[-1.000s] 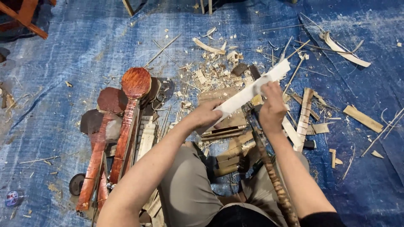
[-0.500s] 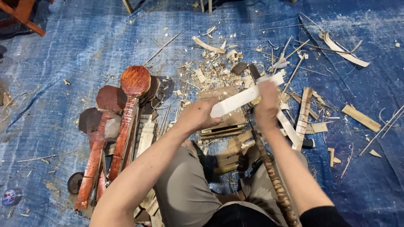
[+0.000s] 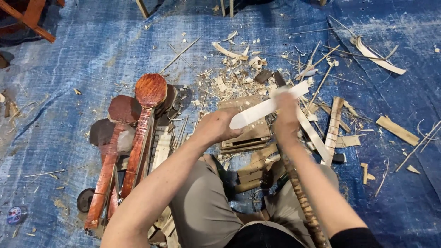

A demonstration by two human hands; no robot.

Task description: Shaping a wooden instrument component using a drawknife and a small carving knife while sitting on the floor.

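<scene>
**chipper_k:** What was the person holding there? Looked like a pale slat (image 3: 268,105), slanting up and away over the wood block (image 3: 245,131).

**sawdust_ray:** Yeah. The left hand (image 3: 216,126) had its fingers curled tight around the slat's near end. The right hand (image 3: 285,108) was blurred, fingers apparently wrapped over the slat further up, but whether a blade was tucked in there couldn't be made out. Shavings (image 3: 234,78) lay just beyond the fingertips, and the red paddles (image 3: 138,138) sat well off to the left of the left hand, on the blue tarp (image 3: 69,69).

**chipper_k:** Was the grip any good?

**sawdust_ray:** Decent, I'd say. The near end wanted a firm clamp so the slat couldn't twist, and strokes were best kept going away from the left fingers, light and even. The loose offcuts (image 3: 390,128) right of the right hand were far enough off not to snag.
</scene>
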